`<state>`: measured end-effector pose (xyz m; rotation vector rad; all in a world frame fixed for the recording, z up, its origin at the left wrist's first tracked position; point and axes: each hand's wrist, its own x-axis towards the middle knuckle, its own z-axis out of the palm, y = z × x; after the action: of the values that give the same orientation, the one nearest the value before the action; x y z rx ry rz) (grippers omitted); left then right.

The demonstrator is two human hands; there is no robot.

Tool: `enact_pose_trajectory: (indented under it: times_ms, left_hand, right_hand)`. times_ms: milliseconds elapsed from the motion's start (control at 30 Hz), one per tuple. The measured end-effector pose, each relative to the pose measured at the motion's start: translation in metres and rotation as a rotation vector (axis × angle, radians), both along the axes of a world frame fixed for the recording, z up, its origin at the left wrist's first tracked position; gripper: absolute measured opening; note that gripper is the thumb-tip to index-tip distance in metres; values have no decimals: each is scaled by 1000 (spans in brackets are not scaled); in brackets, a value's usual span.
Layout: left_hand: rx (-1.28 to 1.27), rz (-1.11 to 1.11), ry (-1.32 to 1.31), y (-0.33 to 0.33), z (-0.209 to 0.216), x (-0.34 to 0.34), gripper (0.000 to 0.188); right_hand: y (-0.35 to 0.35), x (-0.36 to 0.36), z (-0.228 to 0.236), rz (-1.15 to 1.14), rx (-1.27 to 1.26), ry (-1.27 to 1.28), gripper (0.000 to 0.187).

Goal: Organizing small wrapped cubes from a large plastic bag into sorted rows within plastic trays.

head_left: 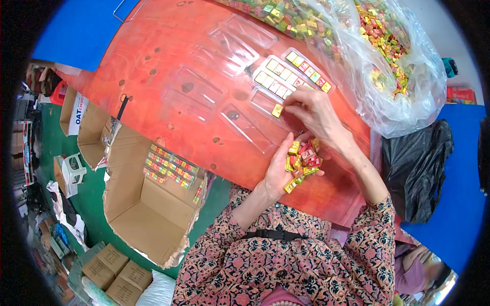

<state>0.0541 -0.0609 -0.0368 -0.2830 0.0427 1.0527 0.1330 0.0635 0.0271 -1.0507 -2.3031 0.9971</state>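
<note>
Passage over red table (138, 92) at left; plastic trays (279, 77) ahead, transparent bag (377, 117) bars far right.

From here, the left hand (274, 177) cups wrapped sweets (303, 160); the right hand (319, 113) reaches just beside, perhaps touching, a yellow sweet (277, 110) in a clear plastic tray (262, 101) on the red table (153, 31).

Garment (286, 255): black, pink and cream ornamental print. Sleeves (375, 229): loose, matching print. Waist strap (278, 235): black, buckled. Cloth at neck (286, 295): pink. Hands (317, 113): bare.
</note>
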Motion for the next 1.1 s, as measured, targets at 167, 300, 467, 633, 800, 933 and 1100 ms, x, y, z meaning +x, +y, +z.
enact_pose_trajectory:
  times_ms: [167, 300, 467, 633, 800, 933, 1100]
  left_hand:
    - [-5, -3, 43, -2, 1, -3, 54]
    - [36, -16, 115, 3, 9, -1, 53]
    - [-24, -8, 40, -3, -2, -2, 50]
    - [-80, -12, 53, -3, -2, -1, 49]
    - [-92, -36, 33, -3, -5, -1, 49]
    - [-73, -26, -8, -3, -8, -2, 50]
    - [-19, -19, -79, -2, -12, 0, 53]
  right_hand:
    - [-17, 33, 40, -6, -667, -26, 11]
    - [-26, 52, 36, 118, -439, -77, 13]
    - [-33, 50, 43, 232, -161, -215, 19]
    - [-36, 50, 31, 228, -23, -255, 22]
    - [-32, 47, 31, 256, -111, -283, 21]
    - [-29, 46, 32, 279, -162, -253, 21]
    - [-23, 46, 28, 287, -218, -204, 19]
